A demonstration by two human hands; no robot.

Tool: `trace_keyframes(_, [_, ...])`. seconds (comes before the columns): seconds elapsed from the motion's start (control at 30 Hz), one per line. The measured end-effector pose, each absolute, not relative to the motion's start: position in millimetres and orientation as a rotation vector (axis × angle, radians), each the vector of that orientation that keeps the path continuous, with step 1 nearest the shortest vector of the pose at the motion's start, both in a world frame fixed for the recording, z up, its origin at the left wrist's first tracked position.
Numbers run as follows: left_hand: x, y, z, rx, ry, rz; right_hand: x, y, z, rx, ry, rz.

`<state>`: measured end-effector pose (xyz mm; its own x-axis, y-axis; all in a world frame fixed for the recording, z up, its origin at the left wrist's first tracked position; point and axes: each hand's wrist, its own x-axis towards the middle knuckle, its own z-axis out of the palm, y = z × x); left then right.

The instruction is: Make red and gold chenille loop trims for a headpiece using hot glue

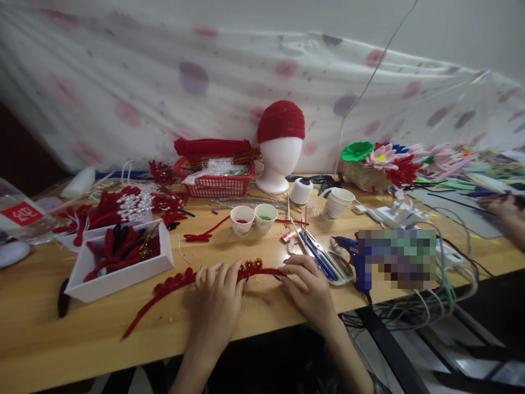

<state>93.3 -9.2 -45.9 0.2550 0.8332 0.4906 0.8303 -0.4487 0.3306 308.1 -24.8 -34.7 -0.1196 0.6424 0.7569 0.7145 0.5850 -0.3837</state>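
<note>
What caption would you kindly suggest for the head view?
Left hand and right hand hold a red strip near a box.

Free room and obstacles. From the left hand (221, 287), bare worktop (172, 323) permits passage at 8 o'clock; a white box (123, 284) obstructs 9, paper cups (243, 229) 1. From the right hand (307, 284), a glue gun (363, 268) blocks 2.

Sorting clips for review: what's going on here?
A person's left hand and right hand hold a red strip with gold trim between them, over the table. One end extends past the left hand. Paper cups and a white mannequin head stand beyond it; a white box of red and black pieces sits to the left.
</note>
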Motion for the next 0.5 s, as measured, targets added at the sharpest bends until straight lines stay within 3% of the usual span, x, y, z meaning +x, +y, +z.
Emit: trace_keyframes(0.5, [92.5, -7.4, -54.4, 2.591, 1.68, 0.95, 308.7, -25.1, -36.1, -1.14, -1.836, -0.078])
